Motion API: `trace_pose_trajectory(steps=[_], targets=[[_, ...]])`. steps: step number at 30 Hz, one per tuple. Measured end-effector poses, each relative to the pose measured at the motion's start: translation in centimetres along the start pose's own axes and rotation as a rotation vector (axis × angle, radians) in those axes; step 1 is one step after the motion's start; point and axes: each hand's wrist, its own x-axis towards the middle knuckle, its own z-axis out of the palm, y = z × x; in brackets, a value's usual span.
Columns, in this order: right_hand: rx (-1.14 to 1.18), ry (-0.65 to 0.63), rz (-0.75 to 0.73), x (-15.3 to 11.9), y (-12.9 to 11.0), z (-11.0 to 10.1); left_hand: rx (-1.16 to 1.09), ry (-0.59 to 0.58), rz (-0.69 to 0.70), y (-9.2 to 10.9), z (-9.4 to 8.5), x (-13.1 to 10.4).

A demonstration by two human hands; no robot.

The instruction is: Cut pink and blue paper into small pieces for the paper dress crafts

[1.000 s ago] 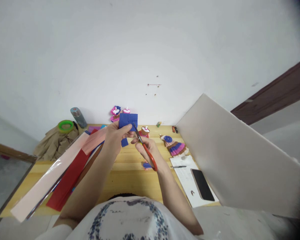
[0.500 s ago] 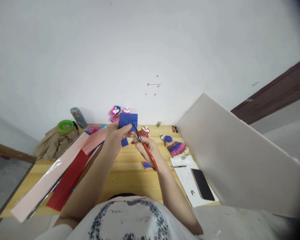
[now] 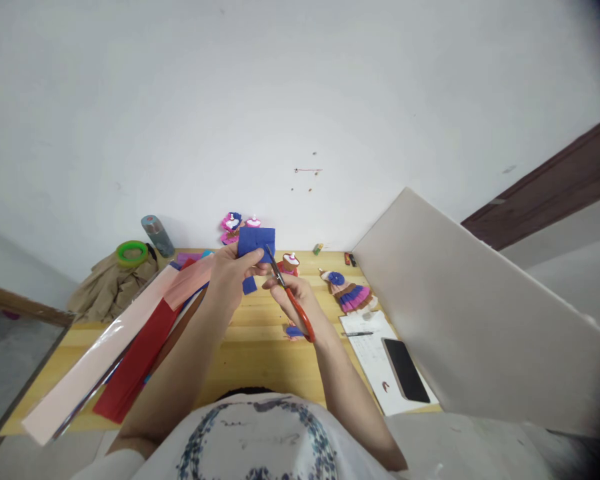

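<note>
A blue piece of paper [image 3: 253,241] is pinched in my left hand [image 3: 234,268], held up above the wooden table near the wall. My right hand [image 3: 297,298] grips scissors [image 3: 300,311] with orange-red handles. Their blade tips meet the right part of the blue paper. Beneath the hands, a smaller blue piece [image 3: 249,285] lies on the table. Another blue scrap [image 3: 294,331] sits below the scissors, partly hidden by a handle. Just behind my right hand stands a small figure [image 3: 291,261] with a white top and brown and red below.
Long pink and red paper strips [image 3: 135,360] cover the table's left side. Beyond them are a bottle [image 3: 158,236] and a green ring [image 3: 132,253] on tan cloth. A ruffled paper dress [image 3: 347,291], white sheet [image 3: 367,357] and phone [image 3: 405,369] lie right, beside an upright white board [image 3: 460,313].
</note>
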Motion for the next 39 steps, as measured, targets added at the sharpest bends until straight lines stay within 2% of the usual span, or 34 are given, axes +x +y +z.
trace_pose_trajectory(steps=[9,18,28,39], targets=[[-0.029,0.004,0.006,0.0,0.1,0.0,-0.015,0.007,-0.016,0.4,0.2,-0.1],[-0.054,-0.009,-0.096,0.1,0.7,-0.2,-0.032,-0.03,0.0,0.1,0.2,0.0],[0.048,-0.055,-0.098,0.0,1.1,0.4,-0.116,0.035,-0.006,0.1,0.7,-0.3],[0.039,-0.063,-0.123,0.0,1.1,0.4,-0.054,0.08,0.046,-1.1,0.5,-0.4]])
